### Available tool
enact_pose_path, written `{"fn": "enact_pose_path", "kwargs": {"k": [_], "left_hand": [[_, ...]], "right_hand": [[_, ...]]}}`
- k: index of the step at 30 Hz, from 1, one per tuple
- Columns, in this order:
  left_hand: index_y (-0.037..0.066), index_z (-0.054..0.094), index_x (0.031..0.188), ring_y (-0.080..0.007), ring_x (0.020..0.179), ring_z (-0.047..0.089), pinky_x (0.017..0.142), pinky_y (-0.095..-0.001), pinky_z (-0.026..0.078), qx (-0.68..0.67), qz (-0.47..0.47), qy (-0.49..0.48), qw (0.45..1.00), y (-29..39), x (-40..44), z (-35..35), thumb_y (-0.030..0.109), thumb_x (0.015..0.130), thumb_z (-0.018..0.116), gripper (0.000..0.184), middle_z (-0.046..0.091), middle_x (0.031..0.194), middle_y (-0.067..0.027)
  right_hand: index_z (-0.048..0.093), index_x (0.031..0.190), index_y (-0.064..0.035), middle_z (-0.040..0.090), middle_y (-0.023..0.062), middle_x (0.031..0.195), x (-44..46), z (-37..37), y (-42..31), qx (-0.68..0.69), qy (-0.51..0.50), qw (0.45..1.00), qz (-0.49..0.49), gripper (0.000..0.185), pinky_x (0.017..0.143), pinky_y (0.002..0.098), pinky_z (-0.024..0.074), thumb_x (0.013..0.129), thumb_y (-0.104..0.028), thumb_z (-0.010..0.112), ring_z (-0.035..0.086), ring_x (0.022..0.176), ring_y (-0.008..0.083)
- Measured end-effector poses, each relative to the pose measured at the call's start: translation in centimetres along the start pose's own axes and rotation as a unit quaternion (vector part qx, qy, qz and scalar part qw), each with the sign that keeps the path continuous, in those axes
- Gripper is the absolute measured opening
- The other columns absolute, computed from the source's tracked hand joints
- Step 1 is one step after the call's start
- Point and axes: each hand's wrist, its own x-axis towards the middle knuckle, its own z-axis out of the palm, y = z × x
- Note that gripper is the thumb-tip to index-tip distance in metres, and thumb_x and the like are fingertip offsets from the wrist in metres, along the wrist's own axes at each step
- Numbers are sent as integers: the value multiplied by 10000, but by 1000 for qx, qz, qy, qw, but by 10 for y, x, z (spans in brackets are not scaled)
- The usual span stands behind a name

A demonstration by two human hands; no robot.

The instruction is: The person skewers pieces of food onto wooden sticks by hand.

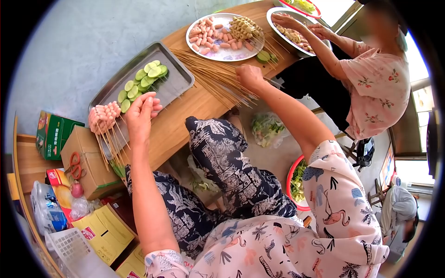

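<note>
My left hand (143, 111) is raised beside the metal tray (168, 92), fingers curled with the thumb against them; whatever is between them is too small to make out. On the tray lie skewered green slices (141, 82), with skewered pink sausages (104, 117) at its near left end. My right hand (250, 76) is closed at the right end of a loose pile of wooden sticks (211, 74), and its grip is hidden. Behind the sticks, a round plate (227, 56) holds pink sausages (204, 34) and pale folded skewered pieces (244, 28).
Another person (371, 88) sits at right, hands over a metal bowl (296, 45). At left stand a green box (56, 134), a cardboard box (88, 155) and red scissors (75, 165). A red-rimmed basin (289, 185) and a bag of greens (267, 129) are on the floor.
</note>
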Motion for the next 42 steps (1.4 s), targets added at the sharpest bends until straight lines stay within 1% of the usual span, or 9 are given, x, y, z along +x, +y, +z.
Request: {"fn": "enact_pose_path", "kwargs": {"k": [8,15,17,19,21,27,33,37,42], "left_hand": [[47,644,1099,-104,728,643,631,-216,476,-97,-28,-24,995,5,0,12,183,966,531,221,671,934,-43],[41,587,1178,-98,705,619,587,-213,450,-232,-79,-81,966,9,-2,29,239,959,558,297,663,1030,-74],[42,589,1165,-86,681,587,568,-214,429,-255,-79,-72,961,11,0,30,259,951,578,305,658,1024,-69],[47,599,1137,-72,640,536,556,-213,410,-305,-53,-55,949,5,4,27,251,951,580,276,656,988,-58],[44,601,1117,-68,624,512,550,-213,405,-312,-40,-27,949,1,4,24,249,952,578,263,654,976,-56],[37,596,1042,-74,577,446,516,-226,376,-405,-5,114,907,-2,15,12,259,976,535,239,578,773,-23],[46,561,1091,-80,533,394,469,-220,313,-438,-44,130,888,6,12,-7,351,1021,403,350,467,641,13],[35,550,1093,-80,515,371,446,-217,307,-475,-86,98,870,4,7,-7,359,1024,389,368,439,623,19],[27,547,1087,-80,501,358,433,-214,309,-478,-106,74,869,6,2,-5,370,1028,362,394,426,606,16]], "right_hand": [[668,822,-105,675,144,820,0,-39,-29,102,-20,994,30,161,705,452,506,796,-243,591,648,811,335],[674,832,-47,655,114,687,-17,-101,-139,369,-114,911,-143,154,620,340,501,788,-191,641,639,636,222],[637,823,-18,617,58,640,-18,-107,-162,408,-145,885,-168,125,547,275,464,820,-142,625,572,576,116],[645,808,-32,614,49,624,-9,-107,-179,402,-132,883,-203,119,525,264,457,824,-147,619,567,550,110],[652,802,-39,611,41,608,-1,-110,-193,419,-268,856,-141,115,502,262,452,823,-145,614,564,529,103],[673,887,-23,625,29,669,32,-100,-186,529,-272,796,-107,205,511,233,449,891,-222,623,558,556,82],[683,957,-95,675,143,859,84,-15,-103,291,-52,948,-114,190,720,389,509,820,-189,592,649,804,302],[644,1106,-146,632,182,1062,120,12,-77,127,90,983,-101,304,830,461,483,812,-173,570,600,1000,364],[562,1222,-120,556,193,1216,175,22,-65,126,48,989,-68,394,940,462,436,844,-230,580,545,1122,356]]}}
